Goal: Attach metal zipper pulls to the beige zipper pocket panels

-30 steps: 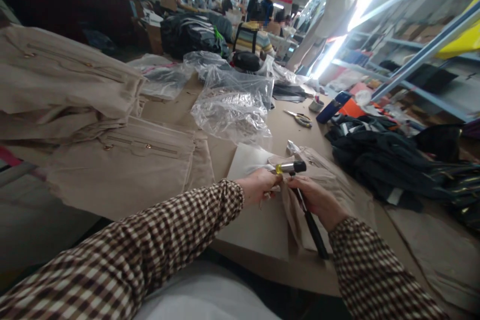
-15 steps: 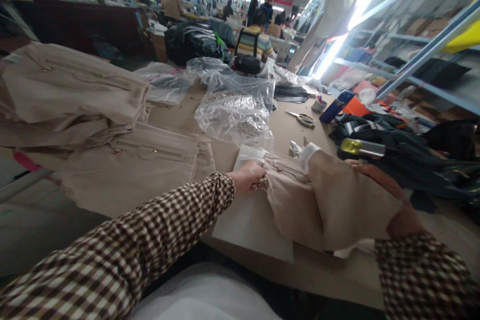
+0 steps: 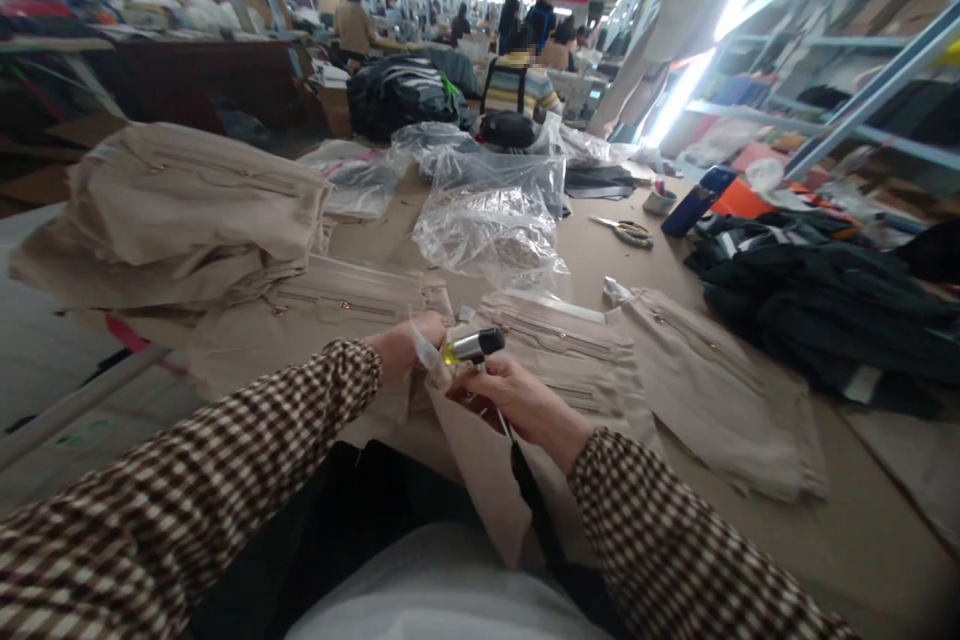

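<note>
My right hand (image 3: pixel 517 400) grips a small hammer (image 3: pixel 474 348) with a metal head tipped yellow and black; its black handle runs down toward my lap. My left hand (image 3: pixel 405 342) pinches the edge of a beige garment (image 3: pixel 559 350) with zipped pockets, right beside the hammer head. The garment lies across the brown table (image 3: pixel 862 520) and hangs over its near edge. Both sleeves are brown-and-white check.
A stack of beige garments (image 3: pixel 180 220) sits at the left. Crumpled clear plastic bags (image 3: pixel 491 220) lie beyond my hands. Scissors (image 3: pixel 626 232), a blue bottle (image 3: pixel 694 200) and a dark clothes pile (image 3: pixel 817 290) are at the right. Other people work at far tables.
My right hand swung the hammer out to the right while spreading the garment, then brought it back beside my left hand. The beige garment now lies flatter and further across the table.
</note>
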A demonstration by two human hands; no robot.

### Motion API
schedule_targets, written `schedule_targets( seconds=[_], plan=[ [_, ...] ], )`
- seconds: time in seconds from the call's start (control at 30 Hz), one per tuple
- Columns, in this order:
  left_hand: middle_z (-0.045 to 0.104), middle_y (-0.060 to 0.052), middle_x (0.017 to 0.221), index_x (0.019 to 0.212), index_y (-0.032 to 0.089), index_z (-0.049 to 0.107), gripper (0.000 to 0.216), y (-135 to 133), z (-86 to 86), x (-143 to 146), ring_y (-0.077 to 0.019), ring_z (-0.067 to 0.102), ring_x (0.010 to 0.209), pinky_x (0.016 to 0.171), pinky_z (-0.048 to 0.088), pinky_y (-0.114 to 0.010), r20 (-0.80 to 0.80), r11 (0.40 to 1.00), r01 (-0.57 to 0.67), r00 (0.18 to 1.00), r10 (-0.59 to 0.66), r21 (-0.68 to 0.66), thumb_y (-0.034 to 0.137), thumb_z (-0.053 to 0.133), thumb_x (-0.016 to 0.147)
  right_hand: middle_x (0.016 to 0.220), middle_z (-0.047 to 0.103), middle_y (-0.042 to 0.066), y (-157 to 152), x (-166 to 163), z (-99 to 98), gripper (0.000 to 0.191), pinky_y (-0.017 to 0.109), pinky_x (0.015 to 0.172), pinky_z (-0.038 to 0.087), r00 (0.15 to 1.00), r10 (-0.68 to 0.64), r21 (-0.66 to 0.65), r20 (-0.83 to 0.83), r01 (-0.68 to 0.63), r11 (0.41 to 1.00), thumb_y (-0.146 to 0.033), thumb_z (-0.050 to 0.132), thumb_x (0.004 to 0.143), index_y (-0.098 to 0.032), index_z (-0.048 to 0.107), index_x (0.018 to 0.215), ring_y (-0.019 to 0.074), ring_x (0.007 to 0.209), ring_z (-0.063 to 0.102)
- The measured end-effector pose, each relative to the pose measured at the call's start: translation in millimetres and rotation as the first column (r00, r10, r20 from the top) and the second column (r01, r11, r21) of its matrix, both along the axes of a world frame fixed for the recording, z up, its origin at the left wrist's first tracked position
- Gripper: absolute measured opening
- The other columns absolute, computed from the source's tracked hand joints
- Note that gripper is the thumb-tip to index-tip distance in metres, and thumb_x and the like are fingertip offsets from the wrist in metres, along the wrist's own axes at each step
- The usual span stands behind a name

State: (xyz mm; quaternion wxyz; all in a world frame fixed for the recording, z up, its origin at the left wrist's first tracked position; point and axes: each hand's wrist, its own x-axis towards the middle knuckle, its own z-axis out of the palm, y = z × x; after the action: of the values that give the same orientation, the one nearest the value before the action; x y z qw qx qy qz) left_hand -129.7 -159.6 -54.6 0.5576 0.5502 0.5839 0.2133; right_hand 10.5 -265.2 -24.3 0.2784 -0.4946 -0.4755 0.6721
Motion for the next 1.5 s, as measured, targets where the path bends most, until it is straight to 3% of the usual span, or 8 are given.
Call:
schedule_targets(
  seconds=[0.1, 0.23, 0.33, 0.43, 0.63, 0.93, 1.27, 1.5],
  plan=[
    [0.054, 0.003, 0.060, 0.073, 0.010, 0.061, 0.020, 6, 10.1, -23, -0.0081, 0.050, 0.051, 0.048, 0.040, -0.020, -0.119, 1.000, 0.000, 0.993, 0.000, 0.001, 0.022, 0.068, 0.087, 0.076, 0.065, 0.002, 6, 13, 6.0, 0.019, 0.019, 0.042, 0.038, 0.999, -0.012, -0.063, -0.037, 0.009, 0.998, -0.034, 0.065, 0.075, -0.015, 0.064, 0.080, 0.0085, 0.050, 0.055],
    [0.044, 0.007, 0.048, 0.076, 0.014, 0.059, 0.016, 7, 42.9, -34, -0.0051, 0.038, 0.039, 0.042, 0.029, -0.018, -0.076, 0.990, -0.085, 0.993, 0.094, 0.117, 0.021, 0.062, 0.089, 0.075, 0.066, 0.002, 13, 54, 30.0, 0.033, 0.019, 0.035, 0.034, 0.993, -0.111, 0.140, -0.036, 0.115, 0.983, -0.047, 0.070, 0.074, -0.015, 0.065, 0.083, 0.0058, 0.039, 0.050],
    [0.047, 0.006, 0.051, 0.088, 0.015, 0.060, 0.012, -7, 72.1, -24, -0.0043, 0.038, 0.036, 0.039, 0.030, -0.016, 0.152, 0.985, -0.124, 0.983, 0.106, 0.116, 0.027, 0.064, 0.090, 0.065, 0.059, -0.003, 17, 77, 46.0, 0.037, 0.018, 0.032, 0.027, 0.970, -0.235, 0.209, -0.056, 0.241, 0.948, -0.048, 0.077, 0.069, -0.015, 0.066, 0.083, 0.0038, 0.036, 0.043],
    [0.051, 0.005, 0.057, 0.105, 0.016, 0.061, 0.033, -35, 87.6, -2, -0.0049, 0.042, 0.037, 0.036, 0.032, -0.015, 0.476, 0.996, 0.079, 0.878, -0.055, -0.031, 0.042, 0.069, 0.086, 0.055, 0.048, -0.009, 15, 80, 52.1, 0.041, 0.018, 0.032, 0.021, 0.953, -0.279, 0.182, -0.121, 0.297, 0.937, -0.043, 0.082, 0.064, -0.016, 0.067, 0.092, 0.0028, 0.034, 0.036],
    [0.051, 0.006, 0.062, 0.105, 0.016, 0.060, 0.054, -76, 68.6, 37, -0.0051, 0.049, 0.039, 0.032, 0.029, -0.013, 0.763, 0.936, 0.326, 0.636, -0.113, -0.133, 0.060, 0.073, 0.077, 0.050, 0.048, -0.007, -1, 61, 39.8, 0.033, 0.018, 0.033, 0.021, 0.968, -0.188, 0.173, -0.164, 0.216, 0.961, -0.043, 0.081, 0.066, -0.015, 0.067, 0.076, 0.0023, 0.036, 0.030],
    [0.050, 0.007, 0.058, 0.098, 0.020, 0.057, 0.042, -84, 55.4, 45, -0.0046, 0.042, 0.035, 0.033, 0.032, -0.014, 0.755, 0.922, 0.341, 0.650, -0.089, -0.185, 0.057, 0.068, 0.083, 0.050, 0.049, -0.005, -3, 62, 26.5, 0.036, 0.018, 0.034, 0.027, 0.956, -0.282, 0.205, -0.082, 0.293, 0.934, -0.050, 0.072, 0.072, -0.017, 0.058, 0.071, 0.0048, 0.037, 0.035],
    [0.047, 0.007, 0.057, 0.077, 0.019, 0.049, 0.024, -75, 44.9, 45, -0.0035, 0.042, 0.035, 0.034, 0.028, -0.015, 0.444, 0.963, 0.062, 0.894, 0.064, -0.264, 0.032, 0.064, 0.089, 0.050, 0.053, -0.006, 4, 74, 25.3, 0.012, 0.019, 0.035, 0.031, 0.959, -0.201, 0.300, 0.198, 0.136, 0.944, -0.031, 0.058, 0.072, -0.020, 0.051, 0.074, 0.0075, 0.036, 0.044],
    [0.040, 0.009, 0.053, 0.079, 0.017, 0.058, 0.040, -70, 32.4, 53, -0.0035, 0.032, 0.035, 0.032, 0.023, -0.017, 0.502, 0.928, 0.308, 0.848, -0.168, -0.211, 0.051, 0.078, 0.072, 0.050, 0.051, -0.006, 6, 96, 13.2, 0.023, 0.019, 0.033, 0.020, 0.951, 0.025, 0.168, 0.308, -0.080, 0.982, -0.038, 0.066, 0.073, -0.018, 0.056, 0.075, 0.0047, 0.035, 0.034]
  ],
)
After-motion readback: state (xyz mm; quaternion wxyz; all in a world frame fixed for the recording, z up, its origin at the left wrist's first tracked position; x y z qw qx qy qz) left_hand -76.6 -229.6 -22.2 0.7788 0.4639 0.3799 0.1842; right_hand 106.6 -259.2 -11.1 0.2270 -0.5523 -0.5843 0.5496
